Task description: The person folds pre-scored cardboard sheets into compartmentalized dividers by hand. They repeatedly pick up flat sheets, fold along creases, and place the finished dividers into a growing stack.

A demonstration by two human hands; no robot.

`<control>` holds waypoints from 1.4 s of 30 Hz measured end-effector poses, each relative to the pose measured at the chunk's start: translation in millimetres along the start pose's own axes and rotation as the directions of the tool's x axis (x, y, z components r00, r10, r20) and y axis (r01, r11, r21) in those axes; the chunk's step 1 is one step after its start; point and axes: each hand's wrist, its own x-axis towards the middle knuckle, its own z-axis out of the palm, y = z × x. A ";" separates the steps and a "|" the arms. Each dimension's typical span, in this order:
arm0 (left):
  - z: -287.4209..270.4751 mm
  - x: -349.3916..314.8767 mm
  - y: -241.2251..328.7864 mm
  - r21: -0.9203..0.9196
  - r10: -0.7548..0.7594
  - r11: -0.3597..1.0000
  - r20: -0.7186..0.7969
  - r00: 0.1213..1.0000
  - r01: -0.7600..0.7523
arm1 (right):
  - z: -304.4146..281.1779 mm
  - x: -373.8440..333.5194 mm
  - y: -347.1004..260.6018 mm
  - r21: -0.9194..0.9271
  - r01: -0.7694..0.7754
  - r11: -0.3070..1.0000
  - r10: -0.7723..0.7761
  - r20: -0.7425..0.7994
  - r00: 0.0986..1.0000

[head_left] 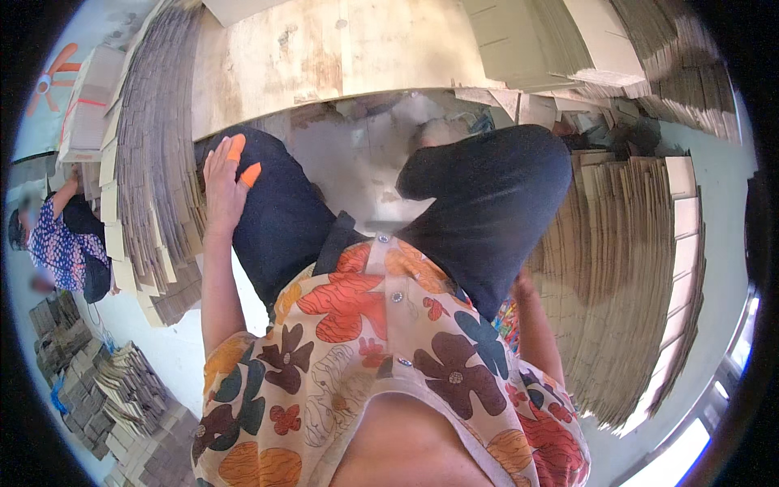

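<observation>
My left hand [223,180] lies along the outer side of my left thigh, its fingers stretched out and nothing in them. Two of its fingertips wear orange finger covers [236,147]. Right beside it rises a tall stack of flat cardboard pieces [150,154]. Down at my right side, my right hand [524,286] is mostly hidden behind my right thigh, so its fingers do not show. Close to that forearm is a bit of multicoloured patterned cloth [507,323]. Another stack of cardboard pieces [621,268] stands to the right of it.
Ahead of my knees is a pale wooden board [341,57], with cardboard sheets [527,40] piled at its right. A person in a patterned top [61,243] sits at far left, near a white box [89,114] and an orange fan [50,81]. Cardboard bundles [130,385] cover the floor lower left.
</observation>
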 end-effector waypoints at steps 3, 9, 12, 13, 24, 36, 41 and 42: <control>-9.6 1.9 12.7 -0.125 -0.030 0.991 0.086 0.996 0.041 | 21.4 -12.6 12.1 -0.163 -0.104 0.981 0.099 -0.041 0.994; -34.6 14.2 54.9 -0.012 0.096 0.995 0.078 0.992 -0.095 | 57.0 30.8 -39.4 -0.474 -0.040 0.880 0.035 -0.019 0.999; -24.1 17.9 61.9 0.055 0.158 0.985 0.131 0.979 -0.166 | 68.3 56.2 -71.8 -0.592 -0.014 0.806 -0.002 -0.027 1.000; -20.0 20.5 62.6 0.026 0.154 0.987 0.162 0.975 -0.160 | 69.9 64.9 -83.0 -0.633 -0.016 0.774 -0.009 -0.037 0.999; -25.0 70.3 25.8 -0.412 0.479 0.848 0.328 0.814 -0.334 | 80.0 119.7 -176.0 -0.802 -0.184 0.568 0.011 -0.216 0.976; -27.1 35.1 8.0 -0.343 0.145 0.937 0.218 0.965 -0.063 | 101.1 84.1 -169.1 -0.864 -0.124 0.487 -0.044 -0.166 0.985; -22.5 25.5 21.1 -0.353 0.155 0.931 0.147 0.977 -0.095 | 127.3 73.4 -156.0 -0.920 -0.048 0.388 -0.079 -0.085 0.993; -19.3 25.9 20.2 -0.359 0.162 0.927 0.113 0.980 -0.112 | 134.8 65.1 -160.4 -0.940 -0.038 0.340 -0.096 -0.075 0.993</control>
